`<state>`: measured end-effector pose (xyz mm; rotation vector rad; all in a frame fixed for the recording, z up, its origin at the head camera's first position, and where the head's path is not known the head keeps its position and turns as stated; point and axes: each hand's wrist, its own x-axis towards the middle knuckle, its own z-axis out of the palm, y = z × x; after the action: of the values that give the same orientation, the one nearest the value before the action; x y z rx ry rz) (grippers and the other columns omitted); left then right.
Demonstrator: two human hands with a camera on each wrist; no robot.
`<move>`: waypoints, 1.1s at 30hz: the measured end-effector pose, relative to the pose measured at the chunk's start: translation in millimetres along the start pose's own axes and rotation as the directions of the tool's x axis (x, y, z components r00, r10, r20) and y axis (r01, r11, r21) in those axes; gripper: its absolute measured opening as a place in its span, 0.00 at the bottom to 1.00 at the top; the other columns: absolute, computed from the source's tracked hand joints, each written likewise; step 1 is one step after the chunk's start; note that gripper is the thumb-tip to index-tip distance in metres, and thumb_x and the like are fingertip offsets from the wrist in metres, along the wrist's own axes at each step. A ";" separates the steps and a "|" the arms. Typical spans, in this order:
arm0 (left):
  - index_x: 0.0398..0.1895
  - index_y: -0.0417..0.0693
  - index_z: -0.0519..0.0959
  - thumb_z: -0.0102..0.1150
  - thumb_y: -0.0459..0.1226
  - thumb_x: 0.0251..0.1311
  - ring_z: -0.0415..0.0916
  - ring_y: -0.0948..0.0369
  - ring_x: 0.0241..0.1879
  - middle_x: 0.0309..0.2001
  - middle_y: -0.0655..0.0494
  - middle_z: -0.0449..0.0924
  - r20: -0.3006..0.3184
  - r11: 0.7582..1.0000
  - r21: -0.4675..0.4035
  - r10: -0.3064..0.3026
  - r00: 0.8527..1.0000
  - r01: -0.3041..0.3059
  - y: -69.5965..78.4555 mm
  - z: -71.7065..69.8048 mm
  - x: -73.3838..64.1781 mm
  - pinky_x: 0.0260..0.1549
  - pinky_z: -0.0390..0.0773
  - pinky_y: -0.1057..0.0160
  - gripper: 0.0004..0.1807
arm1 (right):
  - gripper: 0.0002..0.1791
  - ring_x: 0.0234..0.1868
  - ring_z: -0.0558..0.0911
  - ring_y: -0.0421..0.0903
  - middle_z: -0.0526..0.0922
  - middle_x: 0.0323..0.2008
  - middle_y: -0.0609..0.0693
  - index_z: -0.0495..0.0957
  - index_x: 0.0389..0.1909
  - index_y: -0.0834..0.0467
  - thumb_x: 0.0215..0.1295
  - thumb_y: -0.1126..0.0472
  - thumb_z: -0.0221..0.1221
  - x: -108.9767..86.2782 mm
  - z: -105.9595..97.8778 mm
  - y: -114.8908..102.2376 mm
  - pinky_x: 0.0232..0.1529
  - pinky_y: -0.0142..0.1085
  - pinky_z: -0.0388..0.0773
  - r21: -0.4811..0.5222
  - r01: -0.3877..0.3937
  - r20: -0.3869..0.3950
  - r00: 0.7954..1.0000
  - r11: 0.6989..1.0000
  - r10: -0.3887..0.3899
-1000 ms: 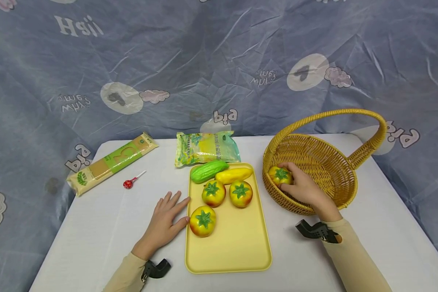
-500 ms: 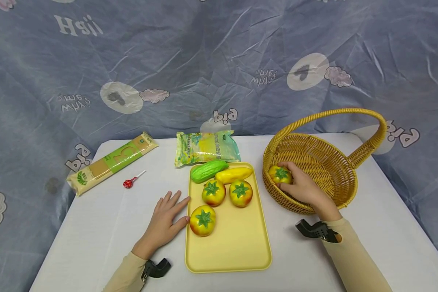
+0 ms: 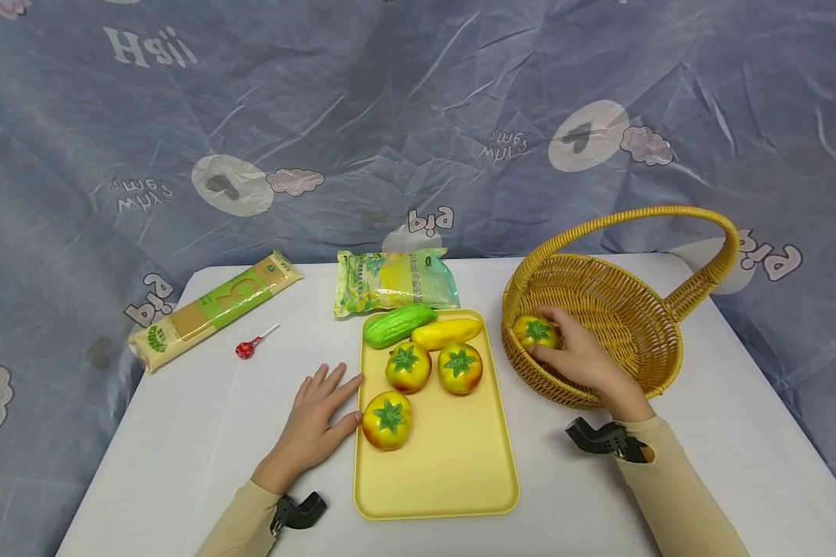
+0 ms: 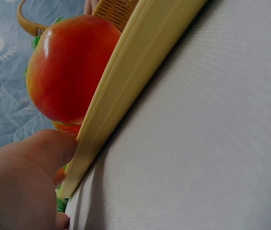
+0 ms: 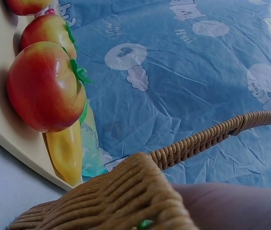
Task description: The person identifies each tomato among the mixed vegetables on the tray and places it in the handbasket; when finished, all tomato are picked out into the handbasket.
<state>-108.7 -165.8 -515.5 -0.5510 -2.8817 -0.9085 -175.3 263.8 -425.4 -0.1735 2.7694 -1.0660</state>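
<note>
Inside the left side of the wicker basket (image 3: 620,309), my right hand (image 3: 578,356) grips a yellow toy tomato (image 3: 535,331) with a green leaf top. My left hand (image 3: 310,425) lies with fingers spread on the table, its thumb and forefinger touching the left rim of the yellow tray (image 3: 453,480). On that tray sit a tomato (image 3: 387,420) near the left thumb, two more tomatoes, a green bumpy gourd (image 3: 399,326) and a yellow cucumber-shaped vegetable (image 3: 447,334). In the right wrist view the basket wall (image 5: 121,196) hides most of the right hand.
A green and yellow packet (image 3: 397,282) lies behind the tray. At the left are a long noodle packet (image 3: 216,311) and a red lollipop (image 3: 246,350). The basket's tall handle (image 3: 641,216) arches above its opening. A blue-grey printed cloth (image 3: 362,116) hangs behind the table.
</note>
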 end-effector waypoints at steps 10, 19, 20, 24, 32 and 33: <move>0.71 0.56 0.74 0.63 0.47 0.65 0.53 0.32 0.77 0.76 0.40 0.65 0.002 1.000 -0.003 0.004 1.000 -0.004 2.1 -1.4 1.1 0.71 0.50 0.26 0.30 | 0.38 0.64 0.73 0.66 0.70 0.67 0.67 0.59 0.76 0.58 0.69 0.54 0.63 -1.9 -3.2 -1.7 0.55 0.54 0.77 0.007 -0.006 -0.008 1.000 1.000 0.006; 0.71 0.57 0.74 0.63 0.48 0.65 0.52 0.33 0.78 0.76 0.41 0.65 0.013 1.000 0.002 -0.008 1.000 0.008 1.0 -1.2 0.3 0.72 0.49 0.26 0.31 | 0.37 0.70 0.67 0.72 0.66 0.72 0.67 0.61 0.75 0.60 0.68 0.56 0.63 -8.1 -11.2 -7.4 0.63 0.68 0.69 0.013 0.035 -0.044 0.998 0.999 -0.035; 0.71 0.57 0.74 0.63 0.48 0.65 0.52 0.33 0.78 0.76 0.41 0.65 0.014 1.000 0.004 -0.007 1.000 0.007 1.0 -1.3 0.4 0.72 0.49 0.26 0.31 | 0.37 0.70 0.66 0.73 0.65 0.73 0.67 0.61 0.74 0.60 0.68 0.56 0.63 -9.7 -12.7 -8.7 0.64 0.69 0.68 0.024 0.045 -0.051 0.998 0.999 -0.043; 0.72 0.57 0.74 0.63 0.48 0.65 0.52 0.33 0.78 0.76 0.41 0.65 0.015 1.000 0.005 -0.005 1.000 0.005 0.5 -2.0 0.7 0.72 0.49 0.26 0.31 | 0.35 0.72 0.64 0.73 0.65 0.73 0.68 0.62 0.74 0.61 0.70 0.56 0.62 -16.9 -18.2 -15.8 0.62 0.69 0.72 0.040 0.083 -0.073 0.994 0.996 -0.080; 0.72 0.57 0.74 0.63 0.48 0.65 0.52 0.33 0.78 0.76 0.40 0.65 0.013 1.000 -0.006 -0.003 1.000 0.003 0.6 -2.3 0.8 0.72 0.49 0.26 0.31 | 0.33 0.70 0.68 0.67 0.69 0.70 0.65 0.64 0.72 0.62 0.69 0.60 0.63 -29.7 -21.1 -30.1 0.56 0.62 0.80 0.048 0.159 -0.127 0.980 0.986 -0.152; 0.72 0.57 0.74 0.63 0.48 0.65 0.52 0.34 0.78 0.76 0.40 0.65 0.013 1.000 -0.007 -0.004 1.000 0.004 0.6 -2.2 0.7 0.72 0.49 0.26 0.31 | 0.33 0.70 0.69 0.67 0.70 0.69 0.65 0.65 0.72 0.62 0.69 0.60 0.63 -31.0 -20.6 -31.7 0.55 0.61 0.81 0.045 0.174 -0.134 0.977 0.984 -0.167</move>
<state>-109.3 -166.4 -513.2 -0.5543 -2.8936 -0.9187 -147.6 259.1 -385.5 -0.3529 2.8789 -1.2367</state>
